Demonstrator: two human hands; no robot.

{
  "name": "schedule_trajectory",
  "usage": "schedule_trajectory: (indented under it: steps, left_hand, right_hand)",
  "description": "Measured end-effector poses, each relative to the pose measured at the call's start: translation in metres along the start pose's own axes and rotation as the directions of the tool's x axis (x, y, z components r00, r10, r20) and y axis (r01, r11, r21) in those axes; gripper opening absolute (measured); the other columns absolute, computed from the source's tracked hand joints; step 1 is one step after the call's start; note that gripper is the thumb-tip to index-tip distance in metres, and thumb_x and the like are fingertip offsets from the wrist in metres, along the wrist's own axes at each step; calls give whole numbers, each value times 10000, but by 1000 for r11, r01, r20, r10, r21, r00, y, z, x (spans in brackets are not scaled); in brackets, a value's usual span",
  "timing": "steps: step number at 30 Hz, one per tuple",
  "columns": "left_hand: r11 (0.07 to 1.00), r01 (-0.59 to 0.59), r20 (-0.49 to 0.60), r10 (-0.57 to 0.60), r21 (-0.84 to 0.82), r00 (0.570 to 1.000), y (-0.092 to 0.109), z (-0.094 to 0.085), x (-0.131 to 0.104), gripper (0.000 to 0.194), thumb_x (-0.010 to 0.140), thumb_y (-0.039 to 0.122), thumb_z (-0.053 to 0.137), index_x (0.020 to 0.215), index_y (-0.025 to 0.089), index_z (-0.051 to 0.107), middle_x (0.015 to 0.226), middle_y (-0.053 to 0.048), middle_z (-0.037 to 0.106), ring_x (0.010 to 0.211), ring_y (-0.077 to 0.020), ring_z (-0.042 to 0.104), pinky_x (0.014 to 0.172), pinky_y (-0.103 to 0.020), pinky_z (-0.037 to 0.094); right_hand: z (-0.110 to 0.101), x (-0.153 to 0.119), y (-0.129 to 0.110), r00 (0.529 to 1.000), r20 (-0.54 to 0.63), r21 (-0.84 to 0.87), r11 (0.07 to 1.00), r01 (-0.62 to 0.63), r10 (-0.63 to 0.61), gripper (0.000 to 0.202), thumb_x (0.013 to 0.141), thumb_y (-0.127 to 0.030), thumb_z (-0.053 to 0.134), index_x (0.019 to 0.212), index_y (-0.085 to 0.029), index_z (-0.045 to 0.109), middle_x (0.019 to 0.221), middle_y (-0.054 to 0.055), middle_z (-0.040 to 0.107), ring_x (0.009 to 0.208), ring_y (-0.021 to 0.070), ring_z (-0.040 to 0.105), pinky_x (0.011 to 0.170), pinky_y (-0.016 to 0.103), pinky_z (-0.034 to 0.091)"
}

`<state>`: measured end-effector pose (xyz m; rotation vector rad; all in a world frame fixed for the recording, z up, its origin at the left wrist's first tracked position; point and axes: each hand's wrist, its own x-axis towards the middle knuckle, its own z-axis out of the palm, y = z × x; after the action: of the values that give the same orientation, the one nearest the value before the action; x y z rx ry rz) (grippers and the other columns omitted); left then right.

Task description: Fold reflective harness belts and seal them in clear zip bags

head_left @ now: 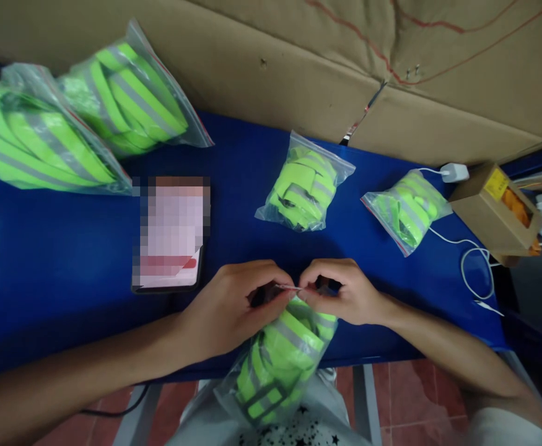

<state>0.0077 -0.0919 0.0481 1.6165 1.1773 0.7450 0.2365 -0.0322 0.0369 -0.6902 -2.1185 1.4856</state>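
Note:
Between my hands hangs a clear zip bag (pixel 293 337) with neon-yellow reflective straps and a dark buckle showing inside. My left hand (pixel 240 300) pinches the bag's top edge between thumb and forefinger. Right beside it, my right hand (pixel 340 291) pinches the same edge, the fingertips of both hands almost touching. The bag's lower end hangs past the table's front edge, over my lap. Whether its seal is closed cannot be made out.
Similar packed bags lie on the blue table (pixel 233 186): a small bag (pixel 303 189) at centre, another bag (pixel 407 207) to the right, and large bags (pixel 126 99) at back left. A phone (pixel 171 235) stands left. A cardboard box (pixel 498 210) and white cable (pixel 466 266) sit right.

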Motion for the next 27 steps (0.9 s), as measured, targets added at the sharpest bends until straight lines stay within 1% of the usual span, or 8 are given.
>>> schedule_trajectory:
  steps: [4,7,10,13,16,21,24,27]
  left_hand:
    - [999,32,27,-32,23,999,-1,-3,2,137,989,253,619,942,207,739,791,30,694,614,-67,565,567,-184,409]
    - [998,52,67,-54,33,996,-4,-4,3,142,1013,254,598,1018,230,738,883,27,730,683,-71,622,628,-181,442]
    - [999,21,87,-24,37,996,-9,-2,3,150,1027,248,573,1056,232,719,905,21,726,706,-78,637,662,-186,457]
    - [998,-32,93,27,49,995,-12,0,2,165,1037,234,536,1042,219,701,894,13,708,685,-79,617,636,-189,442]
    - [997,-49,77,44,61,996,-10,-1,1,160,1032,215,523,1032,206,683,883,9,689,668,-74,597,601,-184,419]
    - [999,5,71,-8,47,997,-7,-6,1,163,1036,231,519,1015,209,679,873,13,681,673,-75,602,605,-180,422]
    - [999,33,105,-34,16,994,-8,-7,3,171,1044,263,523,1041,222,689,923,5,706,747,-91,649,666,-182,464]
    - [999,42,126,-43,8,991,-10,-7,3,180,1049,269,521,1083,238,695,954,-2,722,823,-111,684,741,-197,494]
  right_hand:
    - [-3,2,3,1000,27,-22,1000,-6,7,67,881,-137,716,941,-160,694,797,-9,673,673,72,592,601,177,476]
    - [-6,4,4,997,62,22,999,-49,48,75,841,-112,718,889,-159,685,733,-31,631,607,61,547,554,167,455]
    - [-7,4,2,993,84,58,994,-87,82,73,833,-102,706,853,-163,673,704,-41,606,581,58,524,541,164,453]
    - [-6,4,1,992,76,53,993,-104,100,62,843,-107,691,854,-164,668,712,-36,611,586,59,530,550,165,455]
    - [-6,5,1,993,65,24,995,-96,94,62,840,-113,694,858,-164,663,706,-39,609,588,59,531,553,168,444]
    - [-11,5,3,995,70,27,997,-75,73,99,842,-104,695,805,-163,625,649,-67,533,551,40,467,522,156,392]
    - [-14,3,4,994,90,-13,999,-52,53,57,881,-139,683,853,-167,642,671,-56,557,563,46,487,526,164,399]
    - [-14,2,6,993,117,-42,999,-32,36,61,853,-131,676,884,-175,646,704,-46,587,577,53,508,534,171,419]
